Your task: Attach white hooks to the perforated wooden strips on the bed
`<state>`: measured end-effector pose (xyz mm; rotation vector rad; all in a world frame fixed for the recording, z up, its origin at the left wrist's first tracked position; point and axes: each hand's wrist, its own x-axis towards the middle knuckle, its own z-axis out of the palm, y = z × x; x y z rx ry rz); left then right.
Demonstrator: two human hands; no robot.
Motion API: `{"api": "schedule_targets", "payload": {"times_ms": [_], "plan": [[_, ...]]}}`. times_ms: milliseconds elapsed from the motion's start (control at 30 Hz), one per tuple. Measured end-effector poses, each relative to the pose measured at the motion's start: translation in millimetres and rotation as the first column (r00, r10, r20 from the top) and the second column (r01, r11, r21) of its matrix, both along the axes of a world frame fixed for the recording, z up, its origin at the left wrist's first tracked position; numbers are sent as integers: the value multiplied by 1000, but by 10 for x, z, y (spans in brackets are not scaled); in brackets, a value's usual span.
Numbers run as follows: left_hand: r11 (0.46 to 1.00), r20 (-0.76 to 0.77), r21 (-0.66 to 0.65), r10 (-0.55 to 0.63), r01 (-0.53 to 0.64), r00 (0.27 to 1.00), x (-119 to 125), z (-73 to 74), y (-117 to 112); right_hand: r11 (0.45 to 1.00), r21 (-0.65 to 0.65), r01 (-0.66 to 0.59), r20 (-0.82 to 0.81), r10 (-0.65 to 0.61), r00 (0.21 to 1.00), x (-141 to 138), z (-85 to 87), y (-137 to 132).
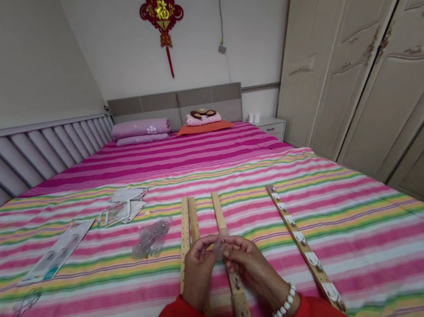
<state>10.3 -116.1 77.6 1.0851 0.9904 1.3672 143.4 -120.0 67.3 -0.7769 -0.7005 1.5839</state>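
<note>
My left hand [201,267] and my right hand [253,263] meet above a wooden strip [218,209], fingers closed in a pinch. Between them is a small clear plastic bag [219,250]; its contents are too small to make out. Small metal fittings sit on the near part of this strip. Left of it lie two more wooden strips, a pale one with rows of small holes [184,228] and a browner one [193,218], partly behind my left hand. To the right, a wooden strip with several white hooks [300,239] lies at a slant.
Farther left lie a plastic bag of dark small parts [152,237], some flat clear packets [125,211], a long packaged card [58,251] and scissors [27,302]. A striped sheet [374,239] covers the bed. A railing [31,157] borders the left; wardrobes [389,72] stand right.
</note>
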Motion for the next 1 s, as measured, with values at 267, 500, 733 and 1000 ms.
{"api": "schedule_targets", "payload": {"times_ms": [267,500,733,1000], "plan": [[996,206,-30,-77,85,976,80,-64,-60,997,-71,34,-16,-35,999,25,6,-14],[994,155,-94,-39,54,987,149,-152,-35,994,-107,4,-21,-7,1000,21,-4,-10],[969,110,-238,-39,64,993,108,59,253,993,15,115,138,-116,984,167,-36,193],[976,-69,-196,-111,96,991,115,73,869,981,82,177,206,-190,960,260,13,631]]}}
